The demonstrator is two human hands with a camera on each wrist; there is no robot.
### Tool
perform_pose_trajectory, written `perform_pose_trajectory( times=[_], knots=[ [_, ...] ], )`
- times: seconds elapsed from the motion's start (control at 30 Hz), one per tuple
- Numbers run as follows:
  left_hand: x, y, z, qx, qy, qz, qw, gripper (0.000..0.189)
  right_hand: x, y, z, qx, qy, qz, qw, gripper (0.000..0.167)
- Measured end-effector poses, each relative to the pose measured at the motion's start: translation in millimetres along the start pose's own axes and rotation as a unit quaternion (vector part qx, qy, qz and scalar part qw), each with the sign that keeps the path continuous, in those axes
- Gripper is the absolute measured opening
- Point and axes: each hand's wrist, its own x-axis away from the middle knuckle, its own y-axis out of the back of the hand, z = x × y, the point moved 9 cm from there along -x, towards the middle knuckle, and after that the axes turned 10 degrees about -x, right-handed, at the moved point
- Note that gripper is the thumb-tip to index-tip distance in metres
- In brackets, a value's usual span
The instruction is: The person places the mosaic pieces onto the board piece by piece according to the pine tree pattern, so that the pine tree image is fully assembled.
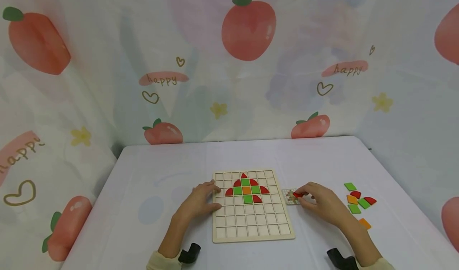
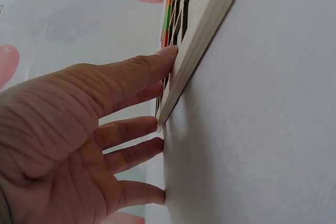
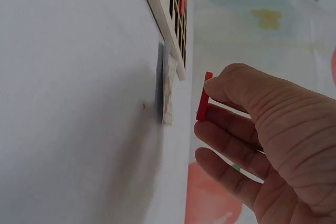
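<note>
A wooden grid board lies on the table, its upper cells filled with red, green and orange tiles around an orange square. My left hand rests against the board's left edge, fingers spread and fairly straight, the thumb tip at the rim in the left wrist view. Between thumb and fingers, my right hand pinches a thin red tile, raised off the table. Below that hand is a small patterned card beside the board's right edge, partly hidden by the fingers in the head view.
Loose tiles lie at the right: green squares such as one at the back, orange squares and red rounded pieces. A fruit-print curtain hangs behind and beside the white table.
</note>
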Motion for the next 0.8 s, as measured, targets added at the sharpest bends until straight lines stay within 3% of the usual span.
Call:
perform_pose_trajectory(
  times=[0.8],
  knots=[
    [-3.1, -1.9, 0.6, -0.005, 0.003, -0.007, 1.0000, 0.046, -36.8, -47.7, 74.8, -0.022, 0.131, 0.036, 0.9906, 0.015]
  ],
)
